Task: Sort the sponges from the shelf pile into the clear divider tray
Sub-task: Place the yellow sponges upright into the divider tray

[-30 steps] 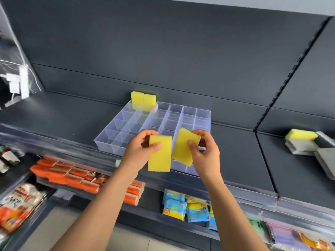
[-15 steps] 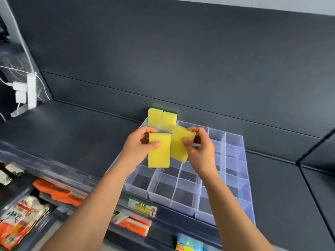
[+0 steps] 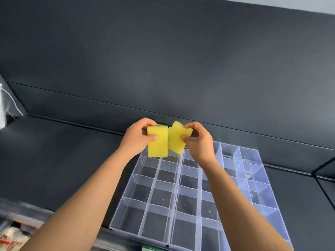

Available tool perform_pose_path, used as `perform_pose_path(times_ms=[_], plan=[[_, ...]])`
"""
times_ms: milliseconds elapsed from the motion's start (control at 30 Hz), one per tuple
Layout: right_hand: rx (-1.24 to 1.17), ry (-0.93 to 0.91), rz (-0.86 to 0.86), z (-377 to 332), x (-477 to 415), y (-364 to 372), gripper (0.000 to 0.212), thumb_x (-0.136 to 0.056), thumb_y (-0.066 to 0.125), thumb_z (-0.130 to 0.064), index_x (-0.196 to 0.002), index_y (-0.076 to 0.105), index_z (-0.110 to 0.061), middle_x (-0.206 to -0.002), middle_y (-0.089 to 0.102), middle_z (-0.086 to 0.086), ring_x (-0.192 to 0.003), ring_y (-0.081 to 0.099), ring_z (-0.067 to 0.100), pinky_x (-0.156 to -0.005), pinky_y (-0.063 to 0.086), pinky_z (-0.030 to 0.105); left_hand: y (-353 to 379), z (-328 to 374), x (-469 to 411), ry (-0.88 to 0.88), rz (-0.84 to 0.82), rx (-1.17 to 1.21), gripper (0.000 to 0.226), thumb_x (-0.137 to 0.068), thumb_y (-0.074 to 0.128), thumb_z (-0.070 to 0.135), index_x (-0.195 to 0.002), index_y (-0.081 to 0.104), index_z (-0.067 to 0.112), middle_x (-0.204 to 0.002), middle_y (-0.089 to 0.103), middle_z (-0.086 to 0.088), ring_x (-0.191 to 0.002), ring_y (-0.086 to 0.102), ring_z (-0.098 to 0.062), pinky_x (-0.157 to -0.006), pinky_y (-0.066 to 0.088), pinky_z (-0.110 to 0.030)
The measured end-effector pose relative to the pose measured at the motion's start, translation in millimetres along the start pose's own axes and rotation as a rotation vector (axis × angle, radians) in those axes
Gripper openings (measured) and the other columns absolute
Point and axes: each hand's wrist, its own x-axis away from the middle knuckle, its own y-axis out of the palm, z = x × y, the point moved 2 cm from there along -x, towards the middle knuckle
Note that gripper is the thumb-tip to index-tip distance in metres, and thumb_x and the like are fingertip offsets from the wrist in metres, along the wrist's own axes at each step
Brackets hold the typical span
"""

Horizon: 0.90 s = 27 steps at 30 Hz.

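My left hand grips a yellow sponge upright by its top edge. Beside it my right hand pinches a second yellow sponge, tilted, its edge close to the first. Both sponges hang over the far left corner of the clear divider tray, which lies on the dark shelf with many small square compartments. The sponges that stood in the tray's far corner are hidden behind my hands, apart from a thin yellow sliver.
The dark back panel rises right behind the tray. Packaged goods show on a lower shelf at the bottom left. A white cable and bag hang at the far left edge.
Both hands carried their sponges forward to the tray's far left corner. The view shifted closer and down, so the sponge pile on the right shelf is out of frame.
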Motion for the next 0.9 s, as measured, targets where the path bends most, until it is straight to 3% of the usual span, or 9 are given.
perform_pose_path(times_ms=[100,300,467,633,767,900], plan=[[0.039,0.014,-0.030,1,-12,7,0.034,-0.077,0.066,0.002,-0.085,0.057,-0.030,-0.087,0.060,-0.009,-0.080,0.057,0.021,-0.076,0.053,0.045,-1,-9,-19,-0.003,-0.022,-0.033,0.037,-0.075,0.072,0.007,-0.098,0.058,0.031,-0.098,0.062,0.009,-0.088,0.060,-0.013,-0.084,0.051,-0.037],[0.164,0.011,-0.025,9,-27,18,0.029,-0.078,0.066,0.000,-0.090,0.059,-0.026,-0.093,0.062,0.005,-0.083,0.057,0.023,-0.077,0.052,0.040,1,-21,-50,0.011,-0.090,-0.089,0.033,-0.078,0.070,0.009,-0.100,0.058,0.030,-0.102,0.062,0.006,-0.093,0.059,-0.015,-0.081,0.050,-0.033],[0.247,-0.004,0.037,10,-29,22,0.026,-0.080,0.062,0.001,-0.094,0.060,-0.020,-0.093,0.056,-0.001,-0.074,0.050,0.014,-0.063,0.038,0.010,7,-21,-58,0.095,-0.043,-0.170,0.025,-0.080,0.068,0.011,-0.099,0.058,0.024,-0.099,0.060,0.007,-0.089,0.055,-0.013,-0.072,0.040,-0.026],[0.270,-0.057,0.079,13,-21,28,0.025,-0.081,0.060,0.004,-0.094,0.060,-0.016,-0.096,0.053,-0.005,-0.076,0.055,0.020,-0.073,0.048,0.029,11,-23,-54,0.265,0.053,-0.204,0.023,-0.078,0.068,0.004,-0.092,0.056,0.017,-0.093,0.057,0.009,-0.082,0.050,-0.009,-0.070,0.036,-0.022],[0.311,-0.086,0.040,17,-14,29,0.023,-0.082,0.062,0.000,-0.097,0.060,-0.017,-0.097,0.054,-0.004,-0.070,0.055,0.022,-0.070,0.049,0.032,12,-30,-49,0.382,0.048,-0.261,0.022,-0.077,0.068,0.002,-0.092,0.055,0.013,-0.091,0.053,0.009,-0.076,0.042,-0.005,-0.065,0.032,-0.011],[0.358,-0.105,-0.023,19,-10,29,0.023,-0.081,0.064,-0.001,-0.098,0.061,-0.017,-0.096,0.051,-0.009,-0.070,0.054,0.020,-0.072,0.049,0.030,11,-34,-45,0.452,0.079,-0.360,0.020,-0.079,0.067,0.004,-0.094,0.055,0.009,-0.094,0.055,0.004,-0.083,0.046,-0.012,-0.070,0.035,-0.026]])
